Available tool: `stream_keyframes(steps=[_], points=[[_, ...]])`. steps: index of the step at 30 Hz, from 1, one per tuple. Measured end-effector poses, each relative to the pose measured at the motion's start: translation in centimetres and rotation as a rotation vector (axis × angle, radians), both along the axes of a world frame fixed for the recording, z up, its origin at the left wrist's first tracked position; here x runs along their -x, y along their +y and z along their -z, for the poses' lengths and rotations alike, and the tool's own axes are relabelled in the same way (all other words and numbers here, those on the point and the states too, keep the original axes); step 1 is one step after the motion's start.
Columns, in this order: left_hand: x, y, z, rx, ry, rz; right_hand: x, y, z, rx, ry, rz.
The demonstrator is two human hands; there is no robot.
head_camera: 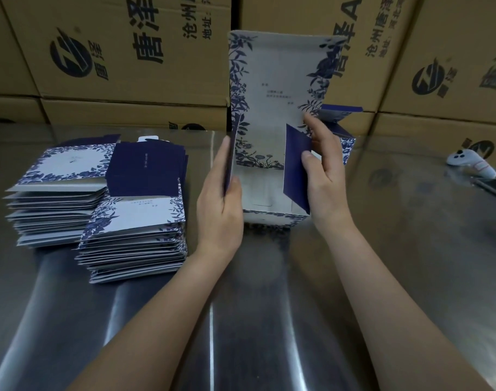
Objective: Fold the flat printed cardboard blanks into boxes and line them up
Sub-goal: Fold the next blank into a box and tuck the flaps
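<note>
The left hand (221, 204) pinches the left side panel (232, 153) of the half-folded box (272, 108), with the thumb on the panel's near edge and the fingers laid straight along its outer face. The right hand (326, 176) pinches the navy flap (296, 165) on the box's right side: the thumb presses its blue face and the other fingers curl behind it, the forefinger reaching up to the tall back wall.

The box stands on its base on the bench (269, 320), between the two hands. Its floral back wall is upright and its front is open towards the person.

The step in hand looks like raising the two side walls. Next, both panels probably need to be swung square to the base and their tabs tucked in. The tall back wall can then come down as the lid.

Left of the box, well apart from it, lies a stack of flat blanks (134, 221) waiting their turn. Just behind the box's right side, partly hidden by the right hand, stands what appears to be a finished box (347, 145), so the line seems barely begun.

Brown cartons (128, 52) rise behind the box, along the far edge of the bench. Far to the box's right rests a white controller (469, 163).
</note>
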State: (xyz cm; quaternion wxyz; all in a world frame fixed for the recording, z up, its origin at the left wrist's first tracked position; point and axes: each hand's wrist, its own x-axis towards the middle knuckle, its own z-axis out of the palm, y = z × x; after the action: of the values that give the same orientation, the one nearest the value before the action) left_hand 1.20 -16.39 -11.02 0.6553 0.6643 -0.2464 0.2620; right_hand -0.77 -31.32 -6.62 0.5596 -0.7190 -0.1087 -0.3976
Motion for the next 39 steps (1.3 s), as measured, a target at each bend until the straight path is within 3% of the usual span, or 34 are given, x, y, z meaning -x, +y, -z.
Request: stream_keyframes(steps=[9, 31, 35, 39], points=[[0.2, 0.8, -0.6, -0.078, 0.02, 0.178, 0.2, 0.0, -0.1, 0.032, 0.006, 0.012], [0.4, -0.1, -1.0, -0.058, 0.13, 0.032, -0.3, -0.3, 0.0, -0.008, 0.048, -0.036], [0.6, 0.1, -1.4, 0.078, 0.159, 0.117, -0.2, -0.2, 0.1, -0.023, 0.046, -0.089], [0.6, 0.4, -2.0, 0.192, 0.23, 0.133, 0.0, 0.1, 0.0, -0.178, 0.104, -0.2]])
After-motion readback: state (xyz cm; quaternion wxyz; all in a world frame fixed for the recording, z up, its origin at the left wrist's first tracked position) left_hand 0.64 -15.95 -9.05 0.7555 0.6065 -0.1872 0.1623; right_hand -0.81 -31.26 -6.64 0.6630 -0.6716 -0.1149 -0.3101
